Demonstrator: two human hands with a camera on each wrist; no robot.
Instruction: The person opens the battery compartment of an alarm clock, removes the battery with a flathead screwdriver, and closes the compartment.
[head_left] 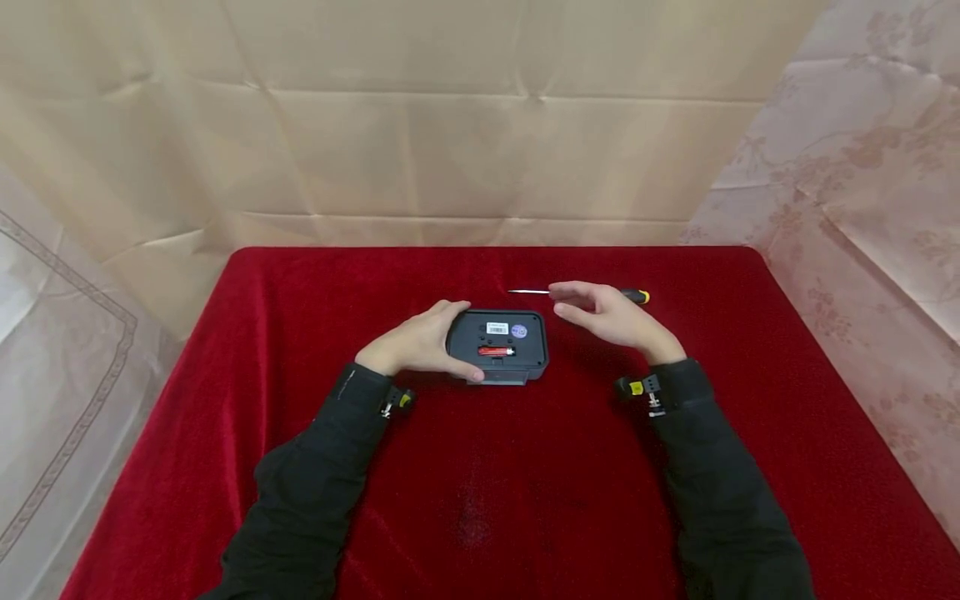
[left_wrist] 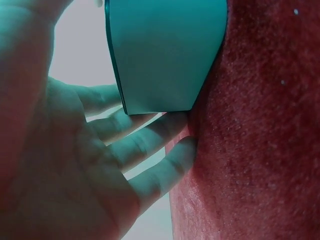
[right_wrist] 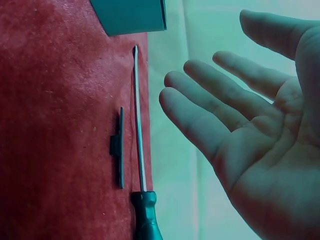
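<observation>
Red velvet tabletop (head_left: 480, 517), beige cloth backdrop; L hand (head_left: 417, 343) has fingers and thumb wrapped round the left end of the dark grey device (head_left: 498, 345), which lies back-up at table centre, while R hand (head_left: 611, 319) hovers with fingers loosely extended, holding nothing, apart from the device's right end. Battery bay looks open w/ a red cell (head_left: 495, 352) exposed; a small dark flat part (right_wrist: 118, 147), prob. the cover, lies just beside the screwdriver (right_wrist: 140, 150), so I judge opening done, cell removal or swap and re-closing left. Screwdriver lies on the cloth just beyond R fingertips (head_left: 558, 289), untouched.
</observation>
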